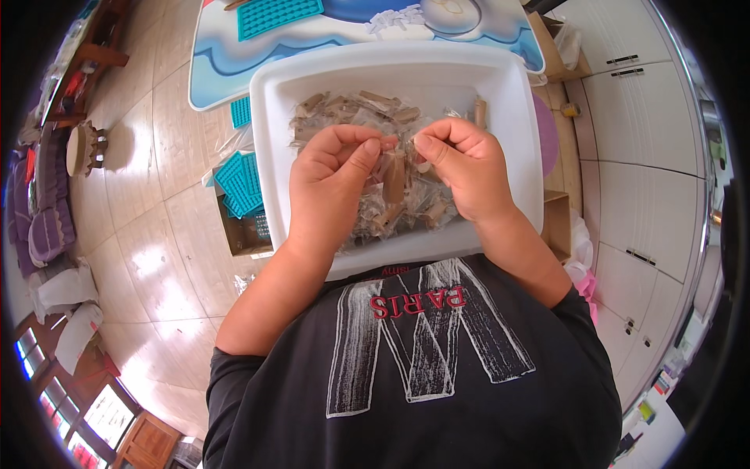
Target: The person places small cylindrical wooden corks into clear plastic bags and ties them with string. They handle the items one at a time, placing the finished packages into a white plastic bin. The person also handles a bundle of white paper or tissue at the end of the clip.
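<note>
Above a white plastic tub (269,156), my left hand (332,172) and my right hand (473,168) face each other, thumbs and forefingers pinched. A small clear plastic bag hangs between them by its top edge. Inside it is a brown, elongated piece (394,180); what kind of thing it is I cannot tell. Both hands' fingertips are closed on the bag, the right ones partly lost in the glare of the plastic. Below lie several similar bagged brown pieces (383,221), heaped across the tub's bottom and partly hidden by my hands.
Behind the tub stands a blue-and-white patterned table (328,31) with a teal grid tray (280,16) and a heap of small white pieces (394,21). To the left, more teal trays (241,184) fill a cardboard box (244,244). White cabinets (644,187) line the right; a stool (84,150) stands far left.
</note>
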A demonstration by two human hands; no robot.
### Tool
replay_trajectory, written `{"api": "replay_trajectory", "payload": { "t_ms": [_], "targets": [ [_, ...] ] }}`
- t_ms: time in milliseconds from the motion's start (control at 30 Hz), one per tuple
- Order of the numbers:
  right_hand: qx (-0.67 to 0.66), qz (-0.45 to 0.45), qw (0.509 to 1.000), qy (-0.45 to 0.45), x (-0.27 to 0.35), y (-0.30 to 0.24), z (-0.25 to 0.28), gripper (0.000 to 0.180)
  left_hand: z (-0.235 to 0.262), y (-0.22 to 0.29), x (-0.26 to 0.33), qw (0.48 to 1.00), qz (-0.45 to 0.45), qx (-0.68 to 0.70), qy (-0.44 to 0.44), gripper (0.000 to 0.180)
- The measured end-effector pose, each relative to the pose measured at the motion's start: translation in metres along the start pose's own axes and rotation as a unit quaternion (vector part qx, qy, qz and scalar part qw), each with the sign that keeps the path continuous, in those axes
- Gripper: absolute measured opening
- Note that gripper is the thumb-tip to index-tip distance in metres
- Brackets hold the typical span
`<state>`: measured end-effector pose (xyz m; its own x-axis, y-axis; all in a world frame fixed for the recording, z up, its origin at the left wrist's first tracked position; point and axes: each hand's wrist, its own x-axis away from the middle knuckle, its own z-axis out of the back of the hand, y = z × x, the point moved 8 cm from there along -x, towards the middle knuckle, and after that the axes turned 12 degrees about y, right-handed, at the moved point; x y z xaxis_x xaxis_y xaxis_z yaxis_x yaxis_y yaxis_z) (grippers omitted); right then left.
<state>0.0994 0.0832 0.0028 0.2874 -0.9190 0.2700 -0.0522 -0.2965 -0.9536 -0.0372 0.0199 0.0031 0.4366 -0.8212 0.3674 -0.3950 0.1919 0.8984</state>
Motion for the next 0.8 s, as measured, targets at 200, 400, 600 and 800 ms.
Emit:
{"api": "replay_trajectory", "payload": {
  "t_ms": [200, 400, 600, 800],
  "targets": [
    [-0.099, -0.076, 0.992, -0.018, -0.004, 0.022, 0.001, 0.010, 0.004, -0.002, -0.001, 1.000, 0.005, -0.007, 0.000, 0.011],
    [-0.060, -0.140, 0.988, -0.024, -0.007, 0.027, 0.002, 0.013, 0.011, 0.000, -0.003, 0.998, 0.023, 0.024, -0.058, 0.011],
    [0.091, -0.015, 0.995, -0.034, -0.010, 0.019, -0.013, 0.018, 0.010, 0.004, -0.004, 0.992, -0.056, -0.104, -0.038, 0.012],
    [0.229, 0.052, 0.972, -0.006, -0.020, 0.010, -0.017, 0.014, 0.030, 0.020, -0.021, 0.974, -0.114, -0.194, 0.018, 0.028]
  ]
}}
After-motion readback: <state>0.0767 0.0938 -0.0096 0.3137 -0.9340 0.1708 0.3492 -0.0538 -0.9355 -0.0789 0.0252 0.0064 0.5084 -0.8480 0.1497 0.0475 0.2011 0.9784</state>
